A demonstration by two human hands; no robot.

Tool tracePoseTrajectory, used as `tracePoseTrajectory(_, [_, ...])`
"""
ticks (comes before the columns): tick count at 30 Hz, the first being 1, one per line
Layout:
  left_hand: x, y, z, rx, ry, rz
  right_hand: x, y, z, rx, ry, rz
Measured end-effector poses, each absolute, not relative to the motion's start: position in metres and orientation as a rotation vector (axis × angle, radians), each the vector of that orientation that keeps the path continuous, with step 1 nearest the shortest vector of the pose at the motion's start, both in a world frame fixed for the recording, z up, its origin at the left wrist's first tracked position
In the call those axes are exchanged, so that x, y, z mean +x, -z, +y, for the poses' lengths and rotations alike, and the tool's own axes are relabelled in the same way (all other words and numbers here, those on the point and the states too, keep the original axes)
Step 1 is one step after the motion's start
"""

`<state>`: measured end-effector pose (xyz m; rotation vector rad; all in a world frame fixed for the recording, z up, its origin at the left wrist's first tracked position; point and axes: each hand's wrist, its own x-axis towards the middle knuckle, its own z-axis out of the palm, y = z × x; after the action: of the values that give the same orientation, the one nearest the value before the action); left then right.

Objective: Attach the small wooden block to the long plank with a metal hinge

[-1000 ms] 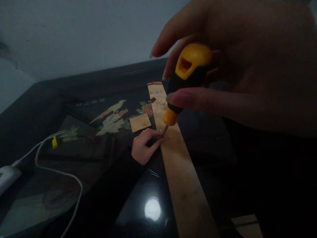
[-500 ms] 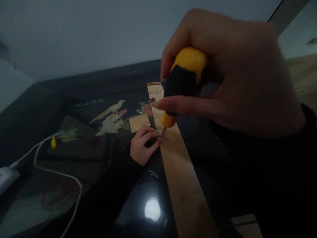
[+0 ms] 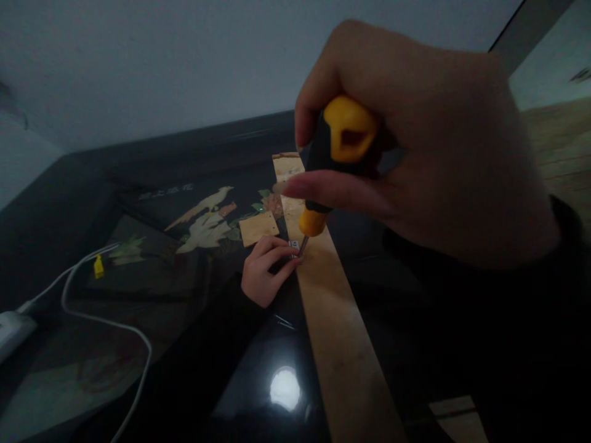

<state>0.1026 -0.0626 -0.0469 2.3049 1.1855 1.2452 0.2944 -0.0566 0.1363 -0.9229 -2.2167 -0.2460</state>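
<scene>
Right hand (image 3: 429,138), above the left hand (image 3: 264,275), curled around a tilted screwdriver (image 3: 318,154).

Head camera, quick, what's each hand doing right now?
Left hand: fingers curled at the wooden plank's edge; whether they grip something cannot be told.
Right hand: closed, holding the yellow-and-black screwdriver.

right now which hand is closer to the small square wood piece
Left: the left hand is by the near edge of the wood piece; the right hand is farther right, gripping the screwdriver.
</scene>
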Motion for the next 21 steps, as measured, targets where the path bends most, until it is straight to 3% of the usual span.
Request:
tracePoseTrajectory(5, [0.104,0.046,-0.063,2.313,-1.233,1.207,0.296,-0.142,-0.063,-0.775,0.165,-2.336])
tracePoseTrajectory(12, [0.104,0.046,-0.063,2.304,-1.259,1.174,0.295,-0.139,-0.062,-0.832,0.367,-2.196])
tracePoseTrajectory(21, [0.104,0.047,-0.063,2.316,-1.237,1.197,0.291,-0.145,-0.071,-0.87,0.193,-2.276])
